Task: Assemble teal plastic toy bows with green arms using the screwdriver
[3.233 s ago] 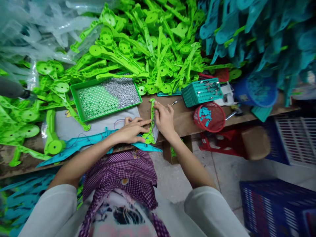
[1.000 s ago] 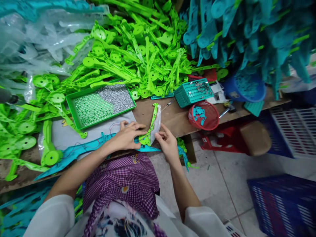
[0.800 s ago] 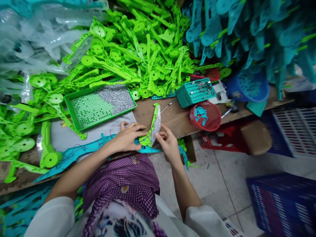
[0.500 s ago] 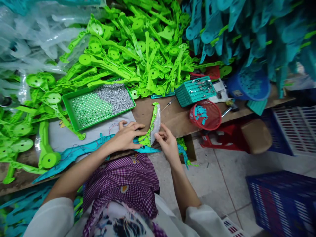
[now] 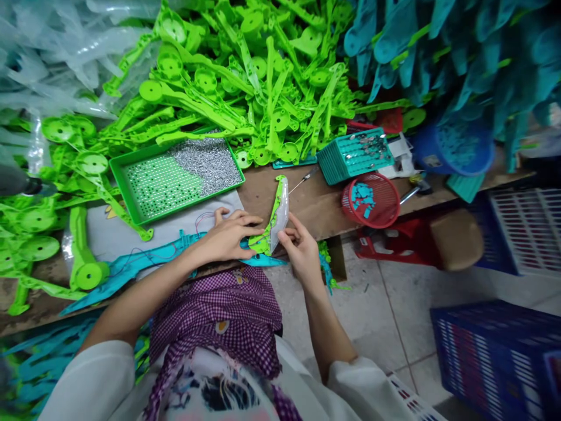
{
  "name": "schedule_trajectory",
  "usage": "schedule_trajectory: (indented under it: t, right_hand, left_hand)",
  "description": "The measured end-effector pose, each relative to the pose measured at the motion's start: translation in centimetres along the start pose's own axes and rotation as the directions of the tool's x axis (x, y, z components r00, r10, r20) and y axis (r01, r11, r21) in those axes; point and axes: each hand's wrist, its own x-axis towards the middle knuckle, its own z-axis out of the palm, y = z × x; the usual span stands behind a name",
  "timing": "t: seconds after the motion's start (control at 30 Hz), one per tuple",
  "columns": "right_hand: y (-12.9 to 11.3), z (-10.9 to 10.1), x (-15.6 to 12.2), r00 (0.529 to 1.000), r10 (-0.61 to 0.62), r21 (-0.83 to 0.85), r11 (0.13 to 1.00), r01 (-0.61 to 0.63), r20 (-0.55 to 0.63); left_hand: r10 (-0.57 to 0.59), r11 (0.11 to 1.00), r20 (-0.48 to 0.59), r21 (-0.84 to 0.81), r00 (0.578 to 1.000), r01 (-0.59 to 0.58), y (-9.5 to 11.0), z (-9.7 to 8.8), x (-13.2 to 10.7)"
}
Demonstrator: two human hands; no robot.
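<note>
My left hand (image 5: 231,235) bends over a long blue plastic part (image 5: 151,261) lying along the table's front edge, its fingertips gripping the lower end of a lime-green plastic piece (image 5: 263,242). A curved, clear whitish plastic piece (image 5: 281,213) sits along the right side of that green piece, which stands out across the blue part. My right hand (image 5: 301,248) pinches the clear piece near its lower right edge between thumb and fingers. Thin red wires (image 5: 205,217) run along the blue part near my left hand. My left thumb's exact contact is partly hidden.
Behind my hands is a green tray (image 5: 175,204) of small metal screws. Green plastic parts (image 5: 245,88) are heaped at the back. To the right are a screwdriver (image 5: 310,173), stacked teal trays (image 5: 350,155), a red basket (image 5: 385,202) and a blue bucket (image 5: 477,166).
The view has shifted slightly, and the table items appear a little farther right and higher. Both hands keep their hold on the green and clear pieces, with only small finger movement.
</note>
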Motion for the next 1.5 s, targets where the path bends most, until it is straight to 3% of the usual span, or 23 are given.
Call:
schedule_trajectory:
  t: [0.27, 0.47, 0.8, 1.1, 1.5]
  right_hand:
    - [0.0, 0.1, 0.0, 0.999, 0.043, 0.097, 0.994, -0.041, -0.011]
    - [-0.1, -0.2, 0.1, 0.984, 0.179, 0.13, 0.975, -0.178, 0.006]
    - [-1.9, -0.3, 0.1, 0.962, 0.27, 0.222, 0.941, -0.257, -0.031]
    - [-1.4, 0.0, 0.5, 0.959, 0.279, 0.243, 0.928, -0.281, 0.045]
    - [-0.7, 0.6, 0.6, 0.959, 0.282, 0.182, 0.943, -0.279, 0.009]
  left_hand:
    - [-0.012, 1.0, 0.012, -0.013, 1.0, 0.012, 0.4, -0.5, 0.1]
    - [-0.015, 0.999, 0.002, -0.03, 1.0, 0.015, 0.3, -0.4, 0.0]
    - [0.012, 1.0, -0.02, -0.012, 1.0, -0.012, -0.1, 0.0, 0.0]
    - [0.019, 1.0, -0.032, 0.01, 0.999, -0.018, -0.2, 0.1, 0.1]
    - [-0.017, 1.0, 0.0, 0.003, 1.0, 0.017, 0.3, -0.3, 0.0]
